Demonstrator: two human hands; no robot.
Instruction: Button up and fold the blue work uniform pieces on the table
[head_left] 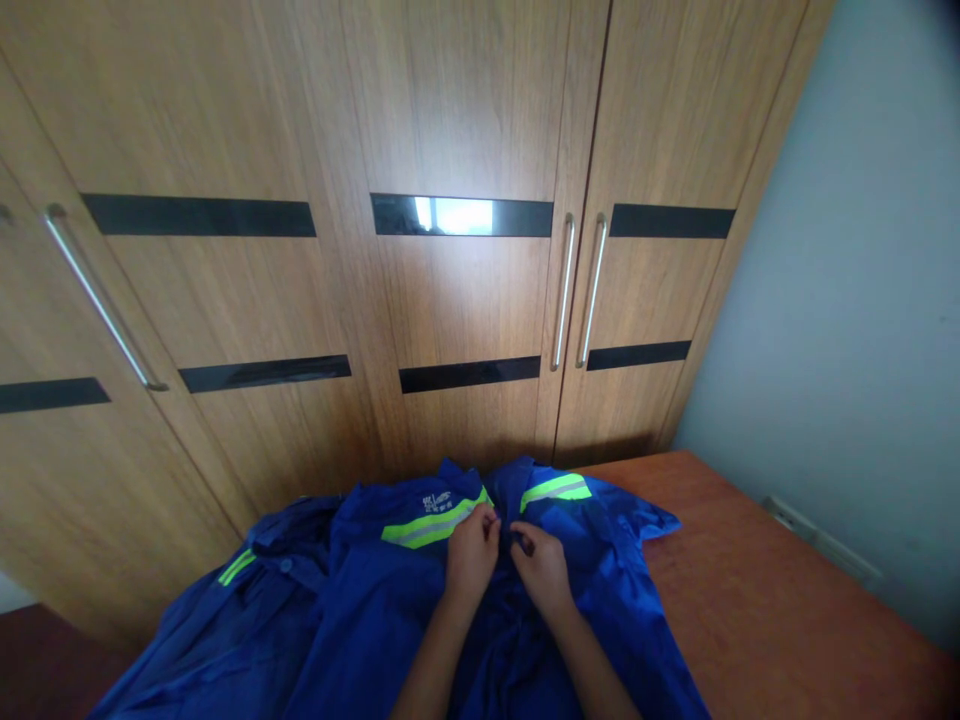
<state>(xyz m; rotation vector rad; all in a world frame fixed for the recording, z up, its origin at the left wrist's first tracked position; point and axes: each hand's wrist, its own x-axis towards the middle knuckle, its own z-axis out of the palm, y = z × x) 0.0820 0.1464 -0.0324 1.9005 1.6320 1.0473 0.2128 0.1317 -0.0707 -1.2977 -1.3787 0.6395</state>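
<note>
A blue work jacket [375, 620] with yellow-green reflective stripes and a white chest logo lies spread out in front of me, its front facing up. At its front opening, just below the collar, my left hand [472, 548] is closed in a pinch on the left front edge. A short gap to the right, my right hand [541, 568] is closed too, fingers curled on the opposite edge. Whatever small fastener may sit between the fingertips is hidden. More blue cloth [255, 610], with a button and a short reflective stripe, lies bunched at the left; I cannot tell if it is a separate garment.
The jacket rests on a reddish-brown wooden surface [742, 560]. Behind it stands a wooden wardrobe [465, 290] with dark inlaid strips and metal handles [564, 290]. A pale wall [847, 330] with a socket strip [821, 543] is to the right.
</note>
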